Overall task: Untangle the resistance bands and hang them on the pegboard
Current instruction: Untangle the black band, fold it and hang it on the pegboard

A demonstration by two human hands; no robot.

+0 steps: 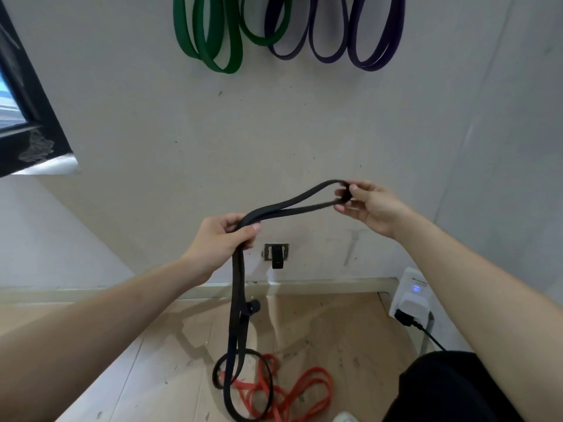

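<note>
Now both hands' fingers closed on black band (283, 208) (lower end on floor).

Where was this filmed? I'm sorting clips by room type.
Probably a home workout corner or storage room: green bands and purple bands hang on a plain wall, a red band lies on the wooden floor, beside a plugged-in power strip.

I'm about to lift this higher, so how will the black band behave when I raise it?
Probably floppy: the black band droops straight down from the left hand and coils on the floor. It may drag the red band, which it overlaps. It looks light, since the right hand only pinches it.
</note>
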